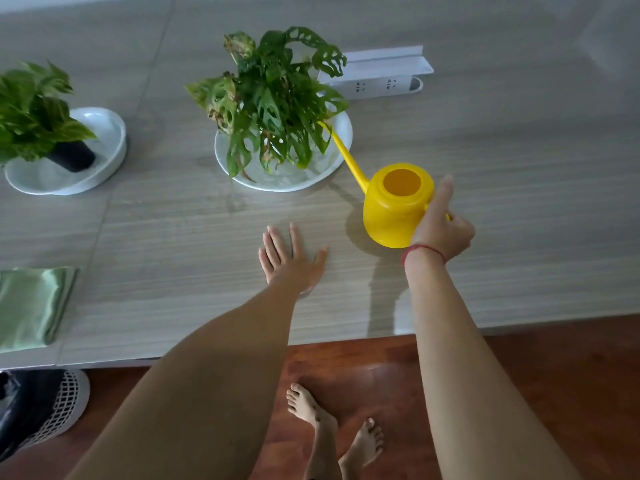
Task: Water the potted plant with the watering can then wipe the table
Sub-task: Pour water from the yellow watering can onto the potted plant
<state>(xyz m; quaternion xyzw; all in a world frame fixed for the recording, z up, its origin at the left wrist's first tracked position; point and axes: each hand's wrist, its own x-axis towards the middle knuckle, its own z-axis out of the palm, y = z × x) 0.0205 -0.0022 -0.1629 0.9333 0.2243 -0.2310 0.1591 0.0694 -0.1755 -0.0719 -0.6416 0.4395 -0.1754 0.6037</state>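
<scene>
A yellow watering can (394,209) is tilted to the left, lifted just above the table, and my right hand (441,225) grips its handle. Its long spout reaches over the rim of a white dish (341,150) into the leaves of a potted plant (273,98) with holed green leaves. My left hand (291,256) lies flat on the grey wooden table (519,202), fingers spread, holding nothing. A folded green cloth (33,306) lies at the table's near left edge.
A second plant (31,109) in a black pot leans in a white dish (107,140) at the far left. A white power strip (384,84) sits behind the middle plant. Below the table edge are a red-brown floor, bare feet and a black chair seat (34,407).
</scene>
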